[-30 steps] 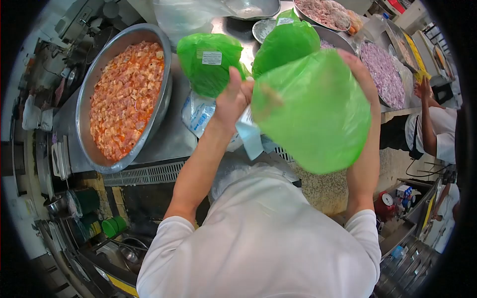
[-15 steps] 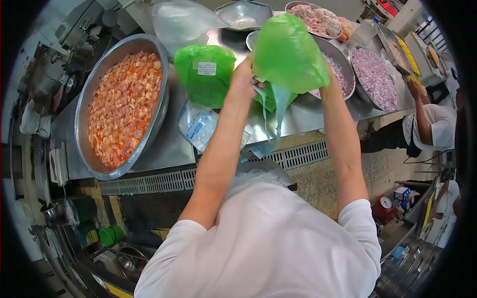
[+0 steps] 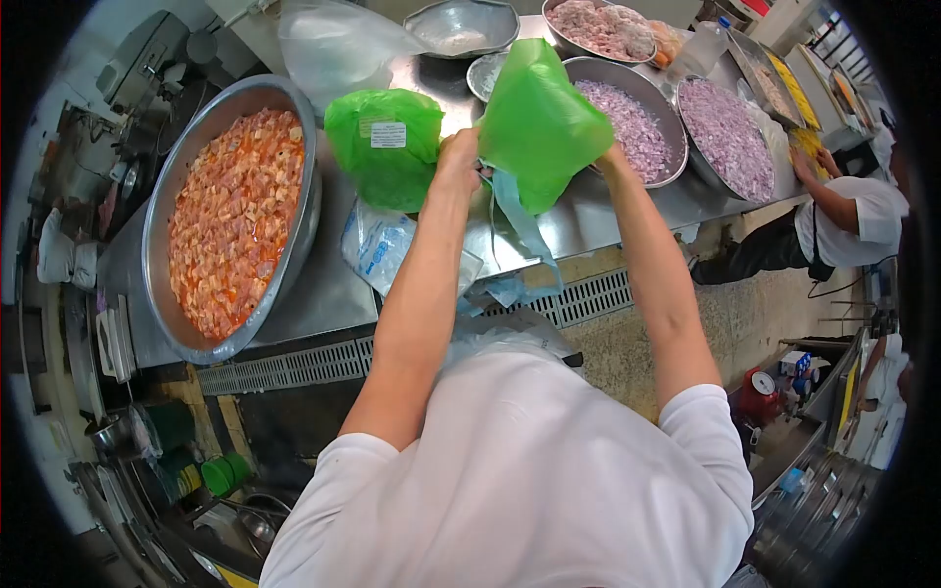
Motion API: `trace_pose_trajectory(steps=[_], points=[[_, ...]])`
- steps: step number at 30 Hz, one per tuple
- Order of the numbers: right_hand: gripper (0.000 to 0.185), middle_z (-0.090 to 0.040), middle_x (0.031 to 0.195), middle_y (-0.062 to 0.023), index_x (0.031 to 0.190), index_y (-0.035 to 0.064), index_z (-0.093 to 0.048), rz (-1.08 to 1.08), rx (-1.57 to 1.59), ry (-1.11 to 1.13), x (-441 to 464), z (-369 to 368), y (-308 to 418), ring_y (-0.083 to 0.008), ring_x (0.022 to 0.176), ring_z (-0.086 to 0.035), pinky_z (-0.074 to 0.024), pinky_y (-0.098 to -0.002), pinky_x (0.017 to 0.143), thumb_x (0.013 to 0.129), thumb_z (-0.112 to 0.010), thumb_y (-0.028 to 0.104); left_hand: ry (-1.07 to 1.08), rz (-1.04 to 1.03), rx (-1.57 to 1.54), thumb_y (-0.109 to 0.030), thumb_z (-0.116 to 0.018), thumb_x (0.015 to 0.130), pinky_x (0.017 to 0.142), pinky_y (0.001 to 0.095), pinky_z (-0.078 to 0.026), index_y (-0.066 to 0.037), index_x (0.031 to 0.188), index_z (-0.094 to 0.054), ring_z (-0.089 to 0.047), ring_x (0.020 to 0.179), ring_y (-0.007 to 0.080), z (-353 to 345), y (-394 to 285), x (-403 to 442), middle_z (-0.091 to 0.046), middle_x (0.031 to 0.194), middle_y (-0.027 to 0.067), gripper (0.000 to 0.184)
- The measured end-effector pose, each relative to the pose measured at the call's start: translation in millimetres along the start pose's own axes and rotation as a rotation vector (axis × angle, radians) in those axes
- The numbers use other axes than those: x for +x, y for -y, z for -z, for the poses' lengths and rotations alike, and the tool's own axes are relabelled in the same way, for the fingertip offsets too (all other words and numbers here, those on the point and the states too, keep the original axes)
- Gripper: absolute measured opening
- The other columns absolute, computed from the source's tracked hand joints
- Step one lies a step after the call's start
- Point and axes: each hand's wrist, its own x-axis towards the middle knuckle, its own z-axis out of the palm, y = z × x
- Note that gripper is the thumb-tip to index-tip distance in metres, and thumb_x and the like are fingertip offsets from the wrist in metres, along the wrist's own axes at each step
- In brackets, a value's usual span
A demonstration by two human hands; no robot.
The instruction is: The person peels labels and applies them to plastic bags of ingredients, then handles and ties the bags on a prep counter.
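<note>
A translucent green plastic bag (image 3: 544,118) is stretched between my two hands above the steel counter. My left hand (image 3: 457,159) is closed on its left edge, and a pale blue strip (image 3: 526,227) hangs down beside that hand. At the bag's lower right corner, my right hand (image 3: 612,160) grips the plastic; the bag hides most of its fingers. A second green bag (image 3: 377,167) with a white label lies bunched left of my left hand. Below it, a clear plastic packet with blue print (image 3: 368,245) rests on the counter.
A large metal basin (image 3: 157,265) of diced reddish meat stands at left. Right of the bag are bowls of chopped purple onion (image 3: 678,147) (image 3: 730,147). Behind stand a bowl of minced meat (image 3: 598,29) and a metal dish (image 3: 461,41). A co-worker (image 3: 853,211) stands at far right.
The held green bag has gone from puffed up to flatter and more angular, spread between my hands. My hands have shifted slightly left in the view, and the right hand is lower.
</note>
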Motion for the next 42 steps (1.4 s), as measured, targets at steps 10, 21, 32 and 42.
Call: trace_pose_trajectory(steps=[10,21,32,42], points=[[0.031,-0.058,0.055,-0.0044,0.072,0.0023,-0.066,-0.218,-0.212,-0.036,-28,-7,44,-0.0138,0.044,-0.053,-0.0393,-0.0314,0.038,0.089,-0.064,0.028,0.207,-0.152,-0.316,-0.031,-0.063,0.096,0.046,0.0267,-0.038,-0.008,0.115,-0.059,-0.058,0.059,0.0122,12,16,-24,-0.066,0.082,0.0018,0.030],[0.036,-0.061,0.064,-0.0025,0.085,0.0035,-0.066,-0.426,-0.027,-0.112,-55,-10,73,-0.0124,0.050,-0.058,-0.0476,-0.0265,0.045,0.096,-0.060,0.037,-0.490,-0.915,0.870,-0.018,-0.065,0.093,0.073,0.0407,-0.053,0.001,0.117,-0.060,-0.071,0.079,0.0296,12,44,-88,-0.072,0.086,0.0180,0.031],[0.024,-0.051,0.063,0.0017,0.088,0.0100,-0.060,-0.418,0.244,0.012,-174,-41,67,-0.0089,0.052,-0.050,-0.0460,-0.0257,0.048,0.100,-0.056,0.030,-0.670,-0.844,1.069,-0.021,-0.084,0.077,0.091,0.0412,-0.051,-0.002,0.136,-0.053,-0.068,0.103,0.0326,132,-40,-168,-0.069,0.113,0.0217,0.069],[0.033,-0.059,0.071,-0.0013,0.092,0.0020,-0.063,-0.520,0.071,0.411,-190,-157,42,-0.0096,0.058,-0.056,-0.0496,-0.0257,0.055,0.100,-0.060,0.034,-0.243,-1.029,1.523,-0.021,-0.077,0.084,0.082,0.0307,-0.052,-0.003,0.114,-0.071,-0.069,0.089,0.0191,75,-150,-135,-0.074,0.101,0.0093,0.035]])
